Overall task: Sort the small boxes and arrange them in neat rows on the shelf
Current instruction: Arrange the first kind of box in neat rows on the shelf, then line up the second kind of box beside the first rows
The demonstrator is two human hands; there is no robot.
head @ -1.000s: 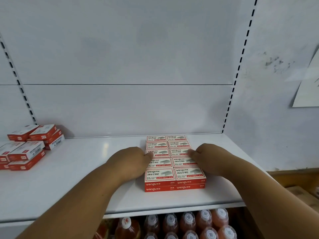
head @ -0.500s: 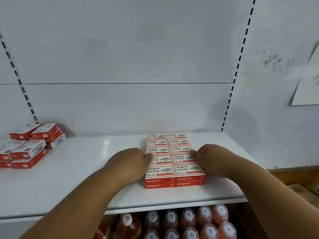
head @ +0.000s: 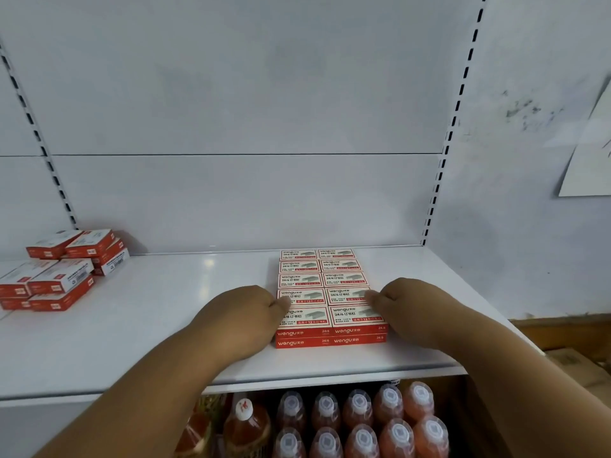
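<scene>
A block of small red-and-white staple boxes (head: 325, 285) lies on the white shelf (head: 165, 312), two columns wide, several rows deep and two layers high. My left hand (head: 243, 312) presses against the block's left side with curled fingers, thumb on the top near the front. My right hand (head: 401, 304) presses against the right side the same way. Neither hand lifts a box. A loose, untidy pile of the same kind of boxes (head: 62, 271) sits at the shelf's far left.
The white back panel and slotted uprights (head: 441, 166) close off the rear. Below the shelf stand rows of orange drink bottles (head: 358, 421). A paper sheet (head: 591, 153) hangs on the wall at right; a cardboard carton (head: 575, 365) sits low right.
Both hands stay pressed on the block's sides. The block sits a little squarer and the view has shifted slightly; nothing was picked up.
</scene>
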